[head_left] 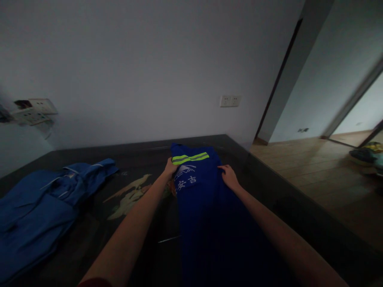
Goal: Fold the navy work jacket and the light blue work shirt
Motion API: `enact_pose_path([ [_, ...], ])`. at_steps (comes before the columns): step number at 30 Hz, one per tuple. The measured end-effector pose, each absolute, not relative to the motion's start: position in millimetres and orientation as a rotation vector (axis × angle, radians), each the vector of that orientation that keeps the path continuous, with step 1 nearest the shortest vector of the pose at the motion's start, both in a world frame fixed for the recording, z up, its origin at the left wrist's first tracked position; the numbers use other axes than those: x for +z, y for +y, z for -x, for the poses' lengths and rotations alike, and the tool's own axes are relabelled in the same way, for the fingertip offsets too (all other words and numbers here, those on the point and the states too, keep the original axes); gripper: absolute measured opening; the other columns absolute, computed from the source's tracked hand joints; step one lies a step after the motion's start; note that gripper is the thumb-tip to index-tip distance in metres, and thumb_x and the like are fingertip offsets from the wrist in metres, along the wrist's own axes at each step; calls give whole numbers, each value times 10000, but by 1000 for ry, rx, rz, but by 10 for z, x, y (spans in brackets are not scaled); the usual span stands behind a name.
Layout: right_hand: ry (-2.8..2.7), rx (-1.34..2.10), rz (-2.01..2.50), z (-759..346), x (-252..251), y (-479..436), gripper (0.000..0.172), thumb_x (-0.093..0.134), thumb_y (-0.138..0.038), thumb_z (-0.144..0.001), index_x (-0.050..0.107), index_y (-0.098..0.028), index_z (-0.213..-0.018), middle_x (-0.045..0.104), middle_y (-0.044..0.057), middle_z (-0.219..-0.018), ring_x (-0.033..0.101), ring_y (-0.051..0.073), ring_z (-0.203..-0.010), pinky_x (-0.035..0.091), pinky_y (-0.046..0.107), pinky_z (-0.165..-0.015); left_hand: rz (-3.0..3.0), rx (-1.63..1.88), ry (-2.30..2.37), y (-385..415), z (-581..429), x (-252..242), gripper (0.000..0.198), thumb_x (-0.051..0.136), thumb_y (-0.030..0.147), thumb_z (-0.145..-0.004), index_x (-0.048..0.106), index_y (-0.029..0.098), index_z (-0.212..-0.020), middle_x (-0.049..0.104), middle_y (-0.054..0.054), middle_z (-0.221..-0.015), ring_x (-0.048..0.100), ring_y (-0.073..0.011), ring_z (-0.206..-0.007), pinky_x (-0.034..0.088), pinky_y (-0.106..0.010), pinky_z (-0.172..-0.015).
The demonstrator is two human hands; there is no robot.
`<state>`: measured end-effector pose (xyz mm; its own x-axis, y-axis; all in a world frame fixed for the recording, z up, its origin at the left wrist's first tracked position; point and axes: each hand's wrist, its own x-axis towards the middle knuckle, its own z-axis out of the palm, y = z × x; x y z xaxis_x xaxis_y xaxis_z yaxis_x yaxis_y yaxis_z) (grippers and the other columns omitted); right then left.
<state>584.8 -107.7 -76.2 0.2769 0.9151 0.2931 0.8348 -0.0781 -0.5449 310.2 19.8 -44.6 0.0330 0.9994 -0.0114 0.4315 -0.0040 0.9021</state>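
A dark blue work garment point(197, 199) lies lengthwise on the dark tabletop point(257, 179). It has a yellow-green and grey reflective band near its far end, with white lettering and a logo below. At the garment's left edge, beside the band, my left hand point(170, 166) grips the cloth; its fingertips are partly hidden. My right hand point(229, 176) pinches the opposite edge, slightly nearer to me than the band. The near part of the cloth fades into shadow, so its full shape cannot be made out.
A second blue garment point(38, 199) lies crumpled on the table's left side. A pale floral pattern point(128, 199) shows on the tabletop between the two. The wall behind holds a double socket point(230, 101), with more sockets point(32, 113) at left. Wooden floor point(299, 165) extends to the right.
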Motion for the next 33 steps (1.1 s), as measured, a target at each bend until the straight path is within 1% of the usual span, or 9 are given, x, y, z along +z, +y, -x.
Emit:
enact_pose_path([
  [3,-1585,178,1891,-5628,-762,-901,457,407,-10,-792,639,-167,-1153,553,101,-1157,542,195,-1087,396,295,-973,-1602,992,1577,376,-2945,-461,536,706,132,-745,507,140,-1242,636,-116,-1189,570,-250,-1127,434,-333,-958],
  [6,-1594,201,1860,-5328,-774,-686,439,432,-29,-793,636,-166,-1157,556,102,-1142,546,200,-1075,405,295,-967,-1654,1029,1669,534,-2680,-432,563,671,93,-747,476,132,-1274,583,-140,-1282,504,-276,-1220,386,-350,-1006],
  [10,-1581,230,1827,-4981,-800,-490,444,431,-29,-783,641,-173,-1147,551,111,-1128,554,220,-1053,415,323,-960,-1700,1008,1779,599,-2305,-388,503,610,132,-805,457,84,-1282,526,-191,-1331,469,-294,-1248,366,-372,-1017],
  [15,-1560,253,1777,-4880,-755,-481,461,403,-15,-781,637,-180,-1142,534,111,-1143,539,226,-1079,394,351,-988,-1845,891,1748,306,-2059,-313,443,520,197,-866,465,75,-1288,541,-190,-1301,510,-262,-1190,387,-360,-1002],
  [20,-1615,274,1697,-4989,-609,-666,443,497,-70,-757,610,-179,-1171,515,100,-1176,464,232,-1184,348,377,-1046,-2128,827,1523,-556,-1811,-189,426,525,200,-843,515,164,-1268,509,-96,-1331,419,-195,-1272,300,-330,-1091],
  [21,-1626,276,1685,-5016,-584,-749,446,525,-90,-752,602,-187,-1180,496,99,-1204,443,236,-1210,336,384,-1057,-2187,815,1465,-789,-1732,-174,405,510,213,-852,523,182,-1256,507,-83,-1324,426,-189,-1265,299,-346,-1097],
  [24,-1737,256,1612,-5097,-531,-1133,429,571,-145,-763,597,-223,-1184,444,94,-1292,402,249,-1255,311,423,-1075,-2491,749,1223,-1514,-1466,-163,361,430,263,-908,511,217,-1257,458,-79,-1360,403,-222,-1286,311,-450,-1095],
  [29,-2197,246,1343,-5181,-424,-2070,288,509,-194,-868,637,-261,-1117,546,83,-1240,474,242,-1189,365,487,-1027,-2618,607,1138,-2536,-1091,-200,359,421,217,-920,507,273,-1264,497,-66,-1329,473,-215,-1225,427,-368,-1027],
  [33,-2425,348,1216,-5219,-246,-2809,401,464,-98,-864,619,-306,-1170,562,47,-1279,448,214,-1238,384,464,-1034,-2637,505,1090,-3109,-917,-219,390,521,230,-867,513,319,-1246,563,-60,-1229,536,-218,-1140,490,-321,-946],
])
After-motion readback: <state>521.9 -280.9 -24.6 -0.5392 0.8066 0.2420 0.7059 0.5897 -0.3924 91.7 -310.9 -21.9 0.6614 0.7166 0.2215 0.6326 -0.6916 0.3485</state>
